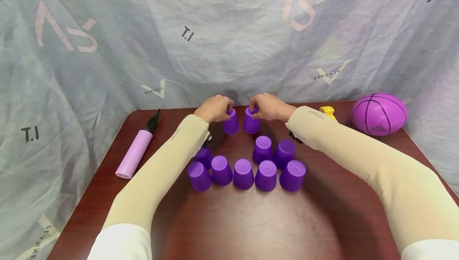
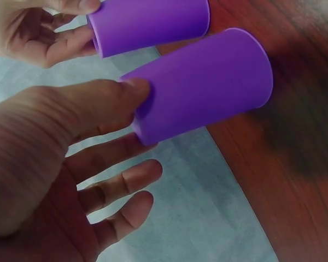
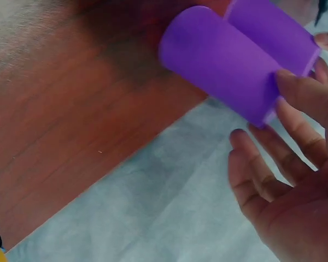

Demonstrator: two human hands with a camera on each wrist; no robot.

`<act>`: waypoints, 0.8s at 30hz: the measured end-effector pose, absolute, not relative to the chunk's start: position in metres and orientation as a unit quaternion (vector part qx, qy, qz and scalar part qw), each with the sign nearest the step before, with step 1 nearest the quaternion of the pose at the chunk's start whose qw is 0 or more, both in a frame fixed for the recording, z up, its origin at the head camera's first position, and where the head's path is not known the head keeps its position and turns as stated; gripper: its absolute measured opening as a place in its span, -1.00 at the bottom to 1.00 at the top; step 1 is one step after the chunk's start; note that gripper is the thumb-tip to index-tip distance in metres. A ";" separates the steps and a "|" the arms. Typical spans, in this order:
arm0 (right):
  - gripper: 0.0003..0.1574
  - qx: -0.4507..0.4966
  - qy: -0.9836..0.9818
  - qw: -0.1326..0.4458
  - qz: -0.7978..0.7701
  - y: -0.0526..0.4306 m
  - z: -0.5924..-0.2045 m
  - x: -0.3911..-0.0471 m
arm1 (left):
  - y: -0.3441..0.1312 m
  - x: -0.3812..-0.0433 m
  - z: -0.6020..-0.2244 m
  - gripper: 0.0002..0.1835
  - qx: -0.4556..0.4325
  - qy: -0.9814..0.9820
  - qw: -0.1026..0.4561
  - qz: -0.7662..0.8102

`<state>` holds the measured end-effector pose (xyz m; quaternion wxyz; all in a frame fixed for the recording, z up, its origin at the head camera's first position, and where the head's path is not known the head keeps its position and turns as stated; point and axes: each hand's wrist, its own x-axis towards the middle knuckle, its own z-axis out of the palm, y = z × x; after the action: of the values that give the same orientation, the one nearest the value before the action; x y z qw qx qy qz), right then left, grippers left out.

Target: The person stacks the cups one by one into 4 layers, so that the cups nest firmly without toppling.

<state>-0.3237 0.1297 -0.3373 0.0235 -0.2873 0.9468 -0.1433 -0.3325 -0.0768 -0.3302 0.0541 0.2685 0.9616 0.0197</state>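
Observation:
Near the table's back edge, my left hand (image 1: 216,108) pinches an upside-down purple cup (image 1: 231,122) near its closed end. In the left wrist view the thumb (image 2: 106,101) presses on this cup's side (image 2: 202,84), while the lower fingers stay extended. My right hand (image 1: 269,106) pinches a second purple cup (image 1: 252,122) the same way, just to the right. The right wrist view shows the right thumb (image 3: 303,90) against that cup (image 3: 221,60). Between the two cups is a narrow gap. Their closed ends are partly hidden by my fingers in the head view.
Nearer me, several upside-down purple cups (image 1: 244,174) form a front row, with others (image 1: 263,149) behind it; my left sleeve partly covers one (image 1: 204,157). A pink hand pump (image 1: 135,152) lies left. Yellow blocks (image 1: 327,111) and a purple ball (image 1: 379,114) sit right. A grey curtain (image 1: 222,45) hangs behind.

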 end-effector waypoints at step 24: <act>-0.71 -0.438 0.881 -0.016 -0.177 0.186 -0.356 -0.229 | -0.168 -0.232 -0.326 -0.75 0.307 0.939 -0.022 0.154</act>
<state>-0.2291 0.1859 -0.3556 -0.0156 -0.4383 0.8812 -0.1766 -0.2318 -0.1684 -0.3258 -0.0217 0.3073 0.9389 0.1536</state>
